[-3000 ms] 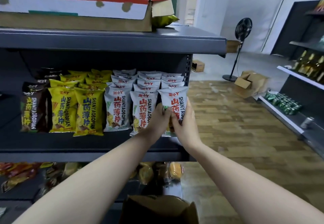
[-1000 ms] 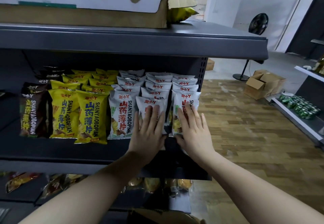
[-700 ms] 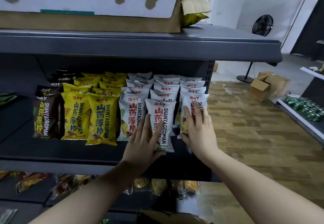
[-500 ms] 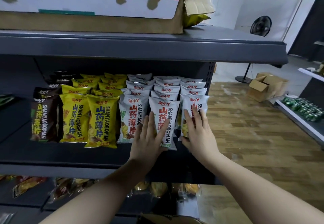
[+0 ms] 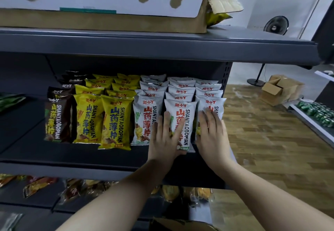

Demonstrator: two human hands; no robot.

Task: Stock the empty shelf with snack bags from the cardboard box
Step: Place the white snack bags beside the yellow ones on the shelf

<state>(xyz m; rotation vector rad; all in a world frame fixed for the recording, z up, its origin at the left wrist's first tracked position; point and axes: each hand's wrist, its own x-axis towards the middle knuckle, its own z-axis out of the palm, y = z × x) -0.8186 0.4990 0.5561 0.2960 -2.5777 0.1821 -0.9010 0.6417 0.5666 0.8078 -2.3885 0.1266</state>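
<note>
The dark grey shelf [image 5: 72,155] carries rows of upright snack bags: brown bags [image 5: 56,120] at the left, yellow bags [image 5: 101,118] in the middle, white bags [image 5: 144,120] at the right. My left hand [image 5: 166,140] lies flat, fingers spread, on the front white bag of the middle row [image 5: 184,120]. My right hand [image 5: 211,135] presses flat on the front white bag of the rightmost row [image 5: 215,106]. Neither hand grips a bag. A corner of the cardboard box [image 5: 182,225] shows at the bottom edge.
A red and white carton [image 5: 108,4] sits on the top shelf [image 5: 162,44]. Below, a lower shelf holds more snack packets [image 5: 75,189]. To the right are wooden floor, a standing fan [image 5: 274,26], open cardboard boxes [image 5: 282,89] and another rack with green cans [image 5: 318,111].
Three seconds ago both hands held one white bag at the right row's front. Since then they let go and lie flat on the two front bags, barely shifting.
</note>
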